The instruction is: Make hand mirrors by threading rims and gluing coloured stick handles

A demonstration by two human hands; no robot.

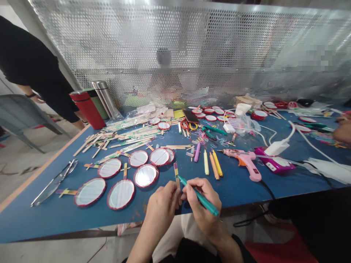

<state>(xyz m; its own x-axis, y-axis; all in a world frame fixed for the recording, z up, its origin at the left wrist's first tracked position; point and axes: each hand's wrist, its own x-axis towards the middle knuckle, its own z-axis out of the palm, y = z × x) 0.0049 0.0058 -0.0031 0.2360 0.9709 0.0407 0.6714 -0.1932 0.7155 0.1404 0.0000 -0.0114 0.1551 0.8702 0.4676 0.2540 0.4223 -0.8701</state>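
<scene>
Between the fingers of my left hand (162, 201) a wooden craft stick (176, 171) stands up, its top end coloured purple and yellow. My right hand (202, 201) grips a teal marker (203, 200), whose tip meets the stick or comes very close to it. Left of my hands lie several round, red-rimmed discs (121, 194), some with coloured sticks attached. To the right, a purple marker (197, 152), a pale yellow marker (206, 162), an orange marker (214, 166) and a yellow marker (217, 163) rest on the blue table (90, 223).
A pink glue gun (248, 160) lies near a purple power strip (274, 164) with white cables. Loose craft sticks (131, 140) are heaped behind the discs. Eyeglasses (55, 180) and a red flask (87, 109) are at left. A perforated metal panel (131, 47) borders the back; a co-worker's hand (343, 129) shows right.
</scene>
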